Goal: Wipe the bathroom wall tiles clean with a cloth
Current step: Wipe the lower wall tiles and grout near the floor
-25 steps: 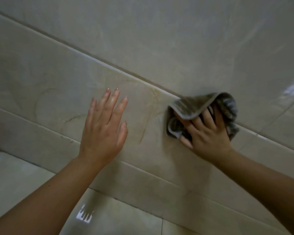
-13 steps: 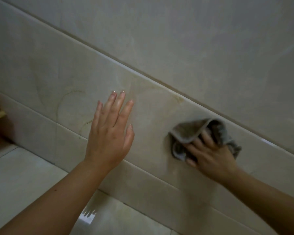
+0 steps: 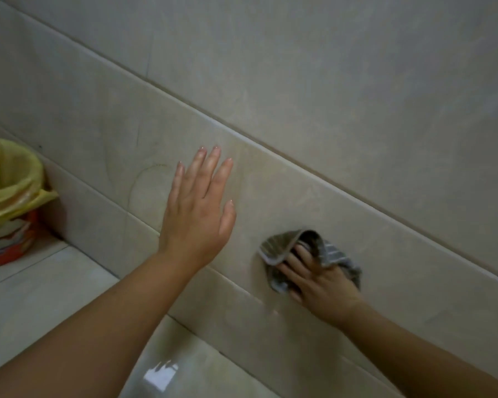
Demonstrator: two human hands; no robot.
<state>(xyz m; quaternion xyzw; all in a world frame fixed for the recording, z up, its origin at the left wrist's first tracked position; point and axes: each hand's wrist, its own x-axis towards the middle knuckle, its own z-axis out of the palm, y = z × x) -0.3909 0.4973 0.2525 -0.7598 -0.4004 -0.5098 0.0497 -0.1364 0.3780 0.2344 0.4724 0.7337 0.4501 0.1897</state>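
Note:
Beige marbled wall tiles (image 3: 314, 110) fill most of the view, with grout lines running down to the right. My right hand (image 3: 319, 280) presses a crumpled grey striped cloth (image 3: 285, 245) against a low tile, its fingers spread over the bunched fabric. Part of the cloth is hidden under the hand. My left hand (image 3: 197, 208) lies flat on the tile to the left of the cloth, fingers straight and together, holding nothing.
A bin (image 3: 9, 214) lined with a yellow plastic bag stands in the corner at the left, on the glossy floor tiles (image 3: 41, 297). The floor meets the wall just below both hands.
My right hand has slid the cloth down the wall from the upper grout line to the lower tile. The view has shifted so the bin has come into sight.

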